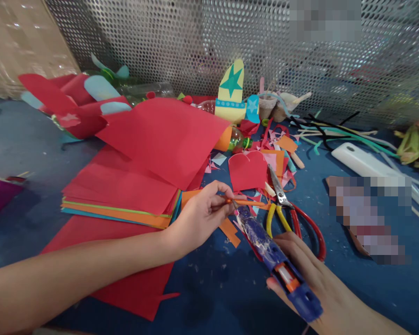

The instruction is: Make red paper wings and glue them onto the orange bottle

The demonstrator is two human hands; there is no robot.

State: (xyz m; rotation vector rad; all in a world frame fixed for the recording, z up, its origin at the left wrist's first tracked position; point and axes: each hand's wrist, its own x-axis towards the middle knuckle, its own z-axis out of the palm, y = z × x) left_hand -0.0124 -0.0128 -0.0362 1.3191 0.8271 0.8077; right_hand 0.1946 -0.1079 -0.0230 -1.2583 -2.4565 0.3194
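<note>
**Left hand** (195, 214): enters from 8 o'clock. Its grip is closed, with thumb and fingertips pinching one end of a thin orange strip (246, 202). The strip runs level toward 3 o'clock, just above the blue table (212, 284).

**Right hand** (310, 270): enters from 5 o'clock. Its grip is clamped around the handle of a blue plastic glue gun (268, 249). The barrel slants toward 11 o'clock, and the nozzle tip meets the strip close to the left fingertips.

**Near the nozzle:**
- At 1 o'clock, just beside the gun, lie scissors with yellow and red handles (282, 204). The blades are together and point toward 12 o'clock, and the red loop curves near the right knuckles.
- Beyond the blades, at 12 o'clock, a rounded red paper cut-out (247, 171) lies among coloured scraps.
- At 6 o'clock of the strip, a small orange paper scrap (229, 231) lies flat.

**Edges:**
- At 9 to 10 o'clock of the left hand sits a stack of red, orange, green and blue paper sheets (125, 204). Its near corner is just beside the wrist.
- A perforated metal screen (160, 42) bounds the far side at 12 o'clock.

**Open room:** bare table shows at 6 o'clock between the forearms, and at 3 o'clock past the scissors.
</note>
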